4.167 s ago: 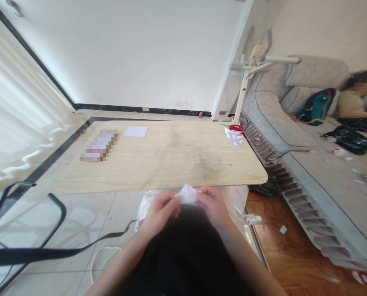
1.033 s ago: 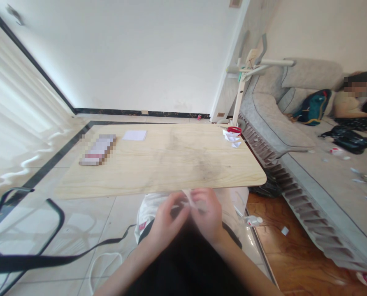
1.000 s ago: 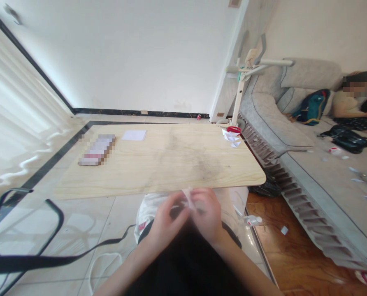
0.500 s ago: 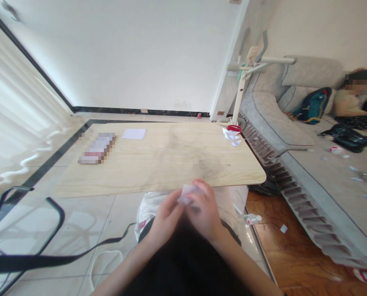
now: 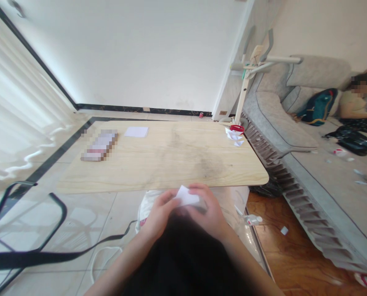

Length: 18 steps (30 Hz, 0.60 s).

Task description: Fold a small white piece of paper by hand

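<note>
Gripping the folded white paper (image 5: 188, 198), both hands (image 5: 210, 211) aim its corner tableward, long axis crosswise.

Bright light comes from the side of the curtain (image 5: 19, 107). The view is soft, with edges stretched by the wide lens.

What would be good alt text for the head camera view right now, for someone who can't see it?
Left hand and right hand hold a piece of folded white paper at the near edge of a wooden table. Toward its far right corner lie red-handled scissors and folded white paper pieces; white sheets lie far left.
</note>
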### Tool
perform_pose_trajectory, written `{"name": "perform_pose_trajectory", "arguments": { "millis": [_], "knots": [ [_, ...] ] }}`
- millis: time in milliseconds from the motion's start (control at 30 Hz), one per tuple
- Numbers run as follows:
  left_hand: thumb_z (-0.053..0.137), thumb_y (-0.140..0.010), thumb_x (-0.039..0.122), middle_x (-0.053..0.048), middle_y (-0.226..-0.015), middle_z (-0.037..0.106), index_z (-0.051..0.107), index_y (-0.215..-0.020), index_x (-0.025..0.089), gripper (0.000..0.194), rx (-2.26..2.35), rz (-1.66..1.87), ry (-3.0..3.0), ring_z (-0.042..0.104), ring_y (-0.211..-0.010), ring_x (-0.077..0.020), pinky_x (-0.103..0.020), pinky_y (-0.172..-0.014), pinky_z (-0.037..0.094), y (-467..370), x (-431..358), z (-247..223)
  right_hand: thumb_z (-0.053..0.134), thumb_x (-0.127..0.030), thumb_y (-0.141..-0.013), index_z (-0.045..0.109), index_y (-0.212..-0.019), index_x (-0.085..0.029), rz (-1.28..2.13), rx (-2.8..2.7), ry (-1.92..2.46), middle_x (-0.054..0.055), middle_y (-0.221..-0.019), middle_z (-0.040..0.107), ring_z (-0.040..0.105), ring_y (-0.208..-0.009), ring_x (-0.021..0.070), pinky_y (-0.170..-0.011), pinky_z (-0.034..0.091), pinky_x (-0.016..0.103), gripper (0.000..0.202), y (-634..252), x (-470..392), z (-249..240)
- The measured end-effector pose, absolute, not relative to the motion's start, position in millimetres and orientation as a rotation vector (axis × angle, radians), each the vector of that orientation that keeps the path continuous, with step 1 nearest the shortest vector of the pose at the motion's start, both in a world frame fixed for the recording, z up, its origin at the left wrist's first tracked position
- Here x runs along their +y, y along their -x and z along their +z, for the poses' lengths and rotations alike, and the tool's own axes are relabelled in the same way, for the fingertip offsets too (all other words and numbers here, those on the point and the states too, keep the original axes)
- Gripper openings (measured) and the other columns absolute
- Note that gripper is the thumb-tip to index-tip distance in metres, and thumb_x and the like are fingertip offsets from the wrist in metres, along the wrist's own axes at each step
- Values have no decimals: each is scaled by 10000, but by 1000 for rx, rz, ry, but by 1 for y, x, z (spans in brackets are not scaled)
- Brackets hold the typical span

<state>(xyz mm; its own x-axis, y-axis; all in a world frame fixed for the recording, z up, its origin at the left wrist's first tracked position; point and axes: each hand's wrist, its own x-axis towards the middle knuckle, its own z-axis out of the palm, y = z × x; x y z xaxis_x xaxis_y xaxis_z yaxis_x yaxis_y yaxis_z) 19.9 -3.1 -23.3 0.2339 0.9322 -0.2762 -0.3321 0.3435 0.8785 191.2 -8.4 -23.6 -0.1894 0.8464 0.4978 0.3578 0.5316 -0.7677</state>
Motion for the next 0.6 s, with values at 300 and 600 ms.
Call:
{"name": "perform_pose_trajectory", "arguments": {
  "millis": [300,600],
  "knots": [
    [697,-819,337,-18,-625,668,677,-857,119,222,865,755,-902,611,-545,-121,-223,-551,469,-12,0,-23,654,-171,-821,647,-1008,-225,830,-1803,962,43,-971,689,660,-889,191,-810,531,322,195,-199,-7,-14],
    [571,-884,330,-44,-544,657,707,-695,114,318,846,694,-935,585,-522,-128,-231,-556,444,-12,-3,-13,729,-262,-817,681,-945,-220,963,-1884,945,23,-894,715,674,-854,187,-820,525,328,143,-207,-5,-8]
  ]
}}
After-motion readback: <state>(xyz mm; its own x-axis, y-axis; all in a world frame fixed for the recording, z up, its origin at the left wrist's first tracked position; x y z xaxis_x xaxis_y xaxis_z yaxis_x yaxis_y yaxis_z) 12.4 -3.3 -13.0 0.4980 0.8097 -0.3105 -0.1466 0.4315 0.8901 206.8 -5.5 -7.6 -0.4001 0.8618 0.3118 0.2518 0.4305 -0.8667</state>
